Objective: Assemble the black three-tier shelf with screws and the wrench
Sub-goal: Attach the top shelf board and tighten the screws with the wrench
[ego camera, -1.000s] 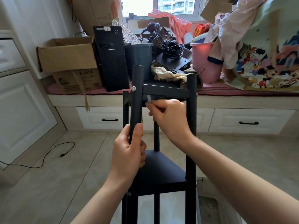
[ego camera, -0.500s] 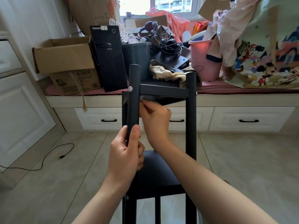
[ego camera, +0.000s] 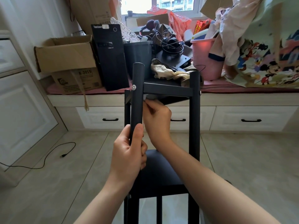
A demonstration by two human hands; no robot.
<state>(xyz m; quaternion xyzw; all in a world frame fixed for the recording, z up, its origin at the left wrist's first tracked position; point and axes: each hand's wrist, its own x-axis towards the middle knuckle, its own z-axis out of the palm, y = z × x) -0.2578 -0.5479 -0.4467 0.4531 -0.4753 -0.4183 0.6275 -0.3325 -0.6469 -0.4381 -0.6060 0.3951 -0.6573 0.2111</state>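
Observation:
The black shelf [ego camera: 168, 90] stands upright in front of me, its top tier near the window bench and a lower tier [ego camera: 160, 172] below my hands. My left hand [ego camera: 129, 156] grips the near left leg [ego camera: 137, 97] of the shelf. A silver screw head [ego camera: 134, 87] shows on that leg at the top tier. My right hand [ego camera: 157, 118] is tucked under the top tier just right of that leg, fingers curled and pinching a small silvery tool, mostly hidden; it looks like the wrench. Another screw [ego camera: 200, 93] sits on the right leg.
A window bench [ego camera: 242, 101] with drawers runs behind the shelf, piled with a cardboard box [ego camera: 64, 54], a black computer tower [ego camera: 110, 57], a pink bucket [ego camera: 203, 59] and cloth. A black cable [ego camera: 48, 157] lies on the tiled floor at left. White cabinets stand on the left.
My right hand moved left and up under the top tier, close against the left leg. My left hand kept its grip on the leg. The view shifted slightly.

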